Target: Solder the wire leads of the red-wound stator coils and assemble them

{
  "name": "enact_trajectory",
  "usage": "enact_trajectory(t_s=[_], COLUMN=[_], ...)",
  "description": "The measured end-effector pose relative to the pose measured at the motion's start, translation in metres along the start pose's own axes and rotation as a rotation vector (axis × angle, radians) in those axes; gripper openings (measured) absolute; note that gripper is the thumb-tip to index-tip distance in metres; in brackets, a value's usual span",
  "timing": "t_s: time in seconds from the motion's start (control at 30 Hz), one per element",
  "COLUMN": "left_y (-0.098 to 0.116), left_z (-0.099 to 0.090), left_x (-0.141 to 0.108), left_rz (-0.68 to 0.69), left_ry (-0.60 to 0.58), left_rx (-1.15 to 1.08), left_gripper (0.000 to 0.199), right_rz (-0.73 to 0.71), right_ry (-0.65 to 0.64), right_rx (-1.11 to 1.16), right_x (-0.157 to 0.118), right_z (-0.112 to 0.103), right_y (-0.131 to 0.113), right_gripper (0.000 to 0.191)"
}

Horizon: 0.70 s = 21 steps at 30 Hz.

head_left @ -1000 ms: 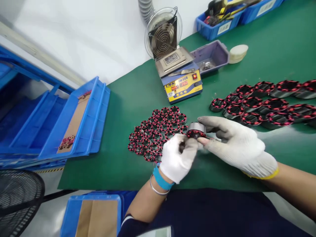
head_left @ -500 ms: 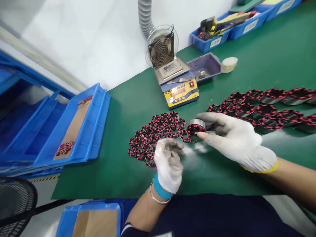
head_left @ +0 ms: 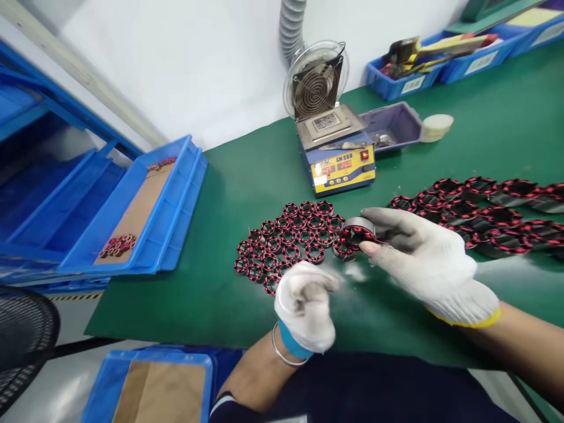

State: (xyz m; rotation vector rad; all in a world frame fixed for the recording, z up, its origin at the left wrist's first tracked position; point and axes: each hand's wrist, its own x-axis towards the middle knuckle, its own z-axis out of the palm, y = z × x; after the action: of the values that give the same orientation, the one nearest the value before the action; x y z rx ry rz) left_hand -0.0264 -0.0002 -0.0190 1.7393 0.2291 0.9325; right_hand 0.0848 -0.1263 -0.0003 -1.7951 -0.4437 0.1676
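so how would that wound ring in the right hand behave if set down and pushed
The wound ring is probably stiff and fairly heavy for its size, given its grey metallic wall. On its round side, it would likely roll.

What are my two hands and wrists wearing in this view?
The left hand wears a white glove with grey smudges, a bright blue band at the wrist and a silver bangle; the navy sleeve has a white stripe. The right hand wears a white knit glove with dark-stained fingers, a bare thumb tip and a yellow-edged cuff.
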Motion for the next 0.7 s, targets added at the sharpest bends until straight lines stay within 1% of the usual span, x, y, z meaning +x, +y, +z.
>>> enact_trajectory(t_s=[0.03, 0.07, 0.13, 0.2, 0.23, 0.3, 0.37, 0.43, 0.5, 0.57, 0.63, 0.7], left_y=[0.0, 0.0, 0.0, -0.001, -0.001, -0.003, -0.002, 0.0, 0.003, 0.007, 0.009, 0.01], left_z=[0.002, 0.003, 0.006, 0.007, 0.007, 0.005, 0.002, 0.002, 0.003, 0.005, 0.007, 0.009], left_x=[0.003, 0.006, 0.012, 0.015, 0.014, 0.01, 0.005, 0.001, -0.001, -0.003, -0.005, -0.006], left_rz=[-0.057, -0.112, -0.212, -0.232, -0.206, -0.098, 0.016, 0.061, 0.043, -0.009, -0.084, -0.168], left_ry=[0.013, -0.002, -0.098, -0.159, -0.167, -0.147, -0.072, 0.031, 0.084, 0.052, -0.007, -0.058], left_rx=[-0.027, -0.048, -0.044, -0.018, -0.005, -0.008, -0.071, -0.184, -0.282, -0.33, -0.33, -0.319], left_gripper=[0.048, 0.049, 0.05, 0.045, 0.041, 0.034, 0.027, 0.024, 0.024, 0.025, 0.028, 0.034], right_rz=[-0.001, -0.004, -0.022, -0.044, -0.055, -0.065, -0.053, -0.037, -0.044, -0.074, -0.121, -0.183], right_ry=[-0.002, -0.013, -0.032, -0.046, -0.047, -0.033, -0.005, 0.016, 0.023, 0.04, 0.067, 0.078], right_rx=[0.006, 0.006, -0.014, -0.054, -0.072, -0.107, -0.136, -0.144, -0.155, -0.215, -0.37, -0.603], right_x=[-0.001, -0.001, -0.003, -0.005, -0.006, -0.006, -0.005, 0.003, 0.019, 0.048, 0.087, 0.133], right_z=[0.0, 0.001, 0.003, 0.005, 0.007, 0.007, 0.006, 0.001, -0.006, -0.014, -0.02, -0.024], right_y=[-0.001, -0.001, -0.001, -0.001, 0.0, 0.0, -0.002, -0.007, -0.015, -0.024, -0.035, -0.046], right_gripper=[0.048, 0.048, 0.049, 0.049, 0.05, 0.05, 0.048, 0.047, 0.049, 0.052, 0.053, 0.051])
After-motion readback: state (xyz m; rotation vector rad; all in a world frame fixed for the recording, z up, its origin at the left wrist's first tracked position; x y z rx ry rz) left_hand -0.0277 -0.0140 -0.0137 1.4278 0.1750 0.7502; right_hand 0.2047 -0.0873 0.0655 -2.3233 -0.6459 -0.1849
